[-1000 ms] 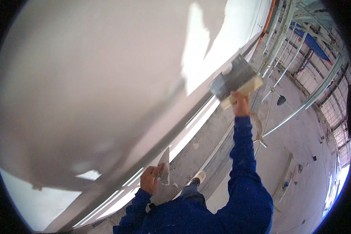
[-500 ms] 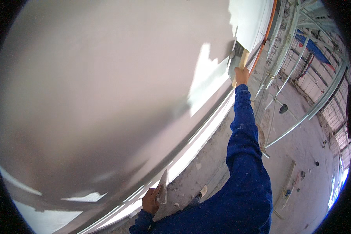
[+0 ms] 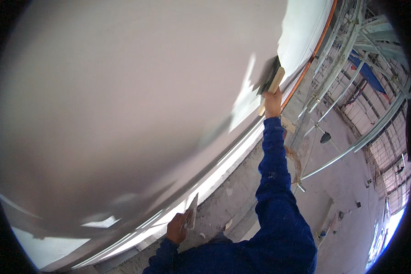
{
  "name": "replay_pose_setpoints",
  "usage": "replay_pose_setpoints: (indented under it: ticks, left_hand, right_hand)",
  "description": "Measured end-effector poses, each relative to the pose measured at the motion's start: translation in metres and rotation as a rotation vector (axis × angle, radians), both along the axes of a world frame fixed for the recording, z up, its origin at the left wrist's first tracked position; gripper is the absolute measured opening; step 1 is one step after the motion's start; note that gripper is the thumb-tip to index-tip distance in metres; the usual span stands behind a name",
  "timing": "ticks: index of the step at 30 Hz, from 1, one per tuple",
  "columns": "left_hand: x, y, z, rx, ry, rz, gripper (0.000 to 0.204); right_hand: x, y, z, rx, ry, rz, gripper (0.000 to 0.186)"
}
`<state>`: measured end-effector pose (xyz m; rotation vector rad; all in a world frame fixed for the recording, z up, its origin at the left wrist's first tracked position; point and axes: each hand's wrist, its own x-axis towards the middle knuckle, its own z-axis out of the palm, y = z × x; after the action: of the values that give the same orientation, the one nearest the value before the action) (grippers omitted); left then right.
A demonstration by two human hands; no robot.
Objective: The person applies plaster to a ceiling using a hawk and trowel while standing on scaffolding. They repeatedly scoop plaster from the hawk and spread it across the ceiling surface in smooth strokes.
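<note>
My right arm, in a blue sleeve, reaches far out along the smooth plastered wall (image 3: 137, 91). At its end my right hand (image 3: 273, 104) is closed round the pale wooden handle of a wide dark-bladed plastering trowel (image 3: 276, 80), whose blade lies against or very close to the wall beside a bright sunlit patch. Low in the picture, near the wall's foot, my left hand (image 3: 176, 228) is wrapped round a smaller metal trowel (image 3: 193, 213). That blade points up and away, apart from the large trowel.
An orange pipe or cord (image 3: 308, 66) runs along the wall's far right edge. Metal scaffold tubes (image 3: 333, 163) rise at the right, with a blue sheet (image 3: 369, 75) beyond. A concrete floor (image 3: 324, 178) with scattered debris spreads below, and a white ledge (image 3: 214, 182) lines the wall's base.
My right hand and the wide trowel have shifted left and nearer along the wall, and the trowel's dark blade now shows more. My left hand keeps the small trowel in nearly the same place.
</note>
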<state>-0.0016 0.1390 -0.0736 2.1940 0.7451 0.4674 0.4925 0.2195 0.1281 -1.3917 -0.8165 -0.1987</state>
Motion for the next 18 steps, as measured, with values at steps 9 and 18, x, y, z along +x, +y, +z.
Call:
replay_pose_setpoints:
  ticks: [9, 18]
  left_hand:
    - [-0.003, 0.0, 0.003, 0.053, -0.255, 0.06, 0.041]
    - [-0.045, -0.009, 0.05, -0.295, -0.534, 0.218, 0.021]
  right_hand:
    - [-0.222, -0.017, 0.013, -0.154, -0.221, -0.091, 0.069]
    - [-0.345, -0.064, 0.006, -0.121, -0.24, 0.185, 0.052]
